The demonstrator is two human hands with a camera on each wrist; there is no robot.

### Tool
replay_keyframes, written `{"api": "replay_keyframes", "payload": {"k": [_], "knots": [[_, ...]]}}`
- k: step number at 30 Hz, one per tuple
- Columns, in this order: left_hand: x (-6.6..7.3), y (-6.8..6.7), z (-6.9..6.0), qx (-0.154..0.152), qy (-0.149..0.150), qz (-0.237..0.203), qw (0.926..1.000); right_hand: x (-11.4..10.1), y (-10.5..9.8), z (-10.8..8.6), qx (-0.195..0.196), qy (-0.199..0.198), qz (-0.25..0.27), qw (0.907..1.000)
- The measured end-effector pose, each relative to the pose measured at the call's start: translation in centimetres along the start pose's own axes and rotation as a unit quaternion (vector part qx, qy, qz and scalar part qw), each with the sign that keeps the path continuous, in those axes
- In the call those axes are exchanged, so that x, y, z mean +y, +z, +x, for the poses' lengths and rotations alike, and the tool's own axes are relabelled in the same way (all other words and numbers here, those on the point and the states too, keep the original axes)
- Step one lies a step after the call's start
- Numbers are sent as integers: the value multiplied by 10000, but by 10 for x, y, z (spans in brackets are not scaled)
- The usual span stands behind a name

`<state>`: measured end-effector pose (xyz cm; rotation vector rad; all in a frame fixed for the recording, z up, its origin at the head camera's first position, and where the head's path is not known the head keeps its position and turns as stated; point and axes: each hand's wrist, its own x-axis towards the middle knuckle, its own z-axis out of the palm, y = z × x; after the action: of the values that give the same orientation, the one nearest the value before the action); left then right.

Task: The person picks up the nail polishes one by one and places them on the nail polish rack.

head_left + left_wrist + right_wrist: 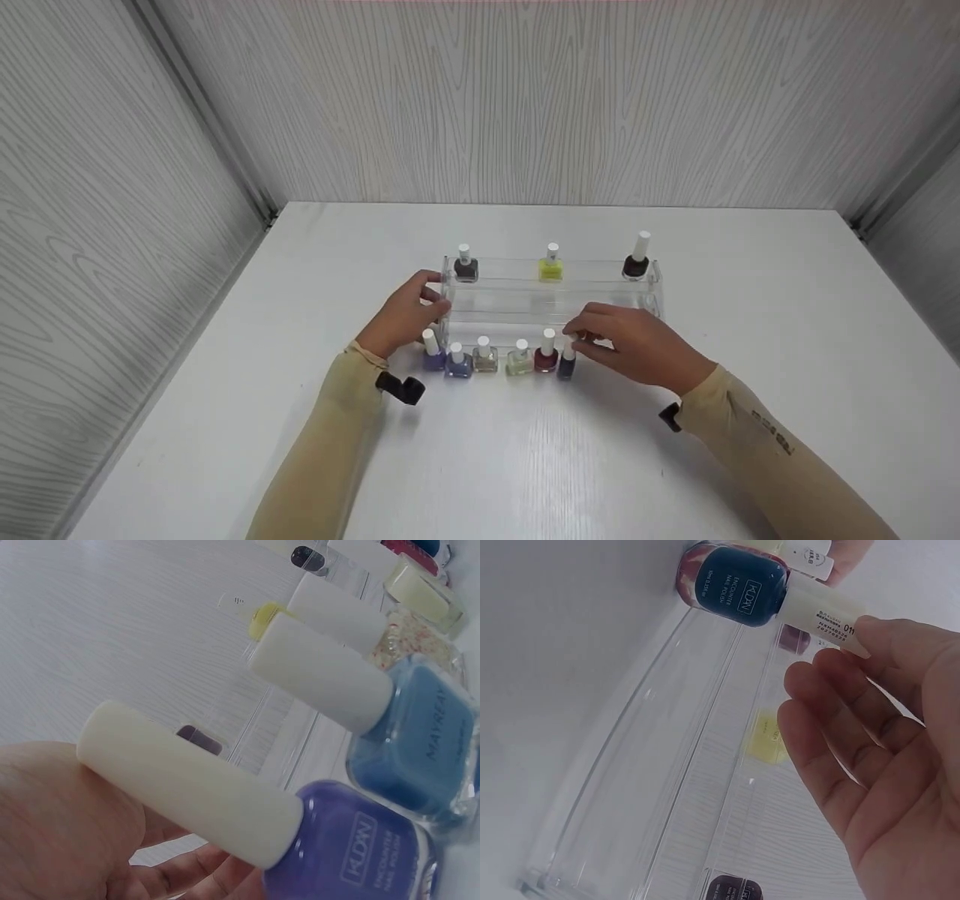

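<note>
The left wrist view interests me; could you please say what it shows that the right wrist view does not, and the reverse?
Of these two, only the left wrist view shows the purple bottle and the blue bottle lettered MAYREAY. Only the right wrist view shows the right hand at the white cap of the dark blue bottle, with 011 printed on that cap. Both show the clear rack and the yellow bottle.

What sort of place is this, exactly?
Possibly a small work booth, though I can't be sure: a plain white table is bordered by wood-grain panels at back and sides, with a clear rack and nail polish bottles on it.
</note>
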<state>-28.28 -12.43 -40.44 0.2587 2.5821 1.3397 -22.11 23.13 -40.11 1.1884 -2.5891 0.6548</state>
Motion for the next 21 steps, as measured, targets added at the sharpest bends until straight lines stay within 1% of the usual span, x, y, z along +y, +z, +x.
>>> {"api": "replay_keyframes", "payload": {"k": [6,10,13,17,21], "knots": [[-1,-1,0,-13,64,-29,10000,-1,1,1,-45,195,24,9998],[-2,-2,1,-46,146,-32,9999,-1,5,2,-307,468,230,9982],[-3,-2,1,-46,132,-22,9999,1,10,2,-507,572,414,9962],[-3,-1,1,-62,70,-87,9999,5,13,1,-567,513,509,9958],[-3,0,1,-57,65,-147,9999,5,11,0,-591,534,417,9960]]}}
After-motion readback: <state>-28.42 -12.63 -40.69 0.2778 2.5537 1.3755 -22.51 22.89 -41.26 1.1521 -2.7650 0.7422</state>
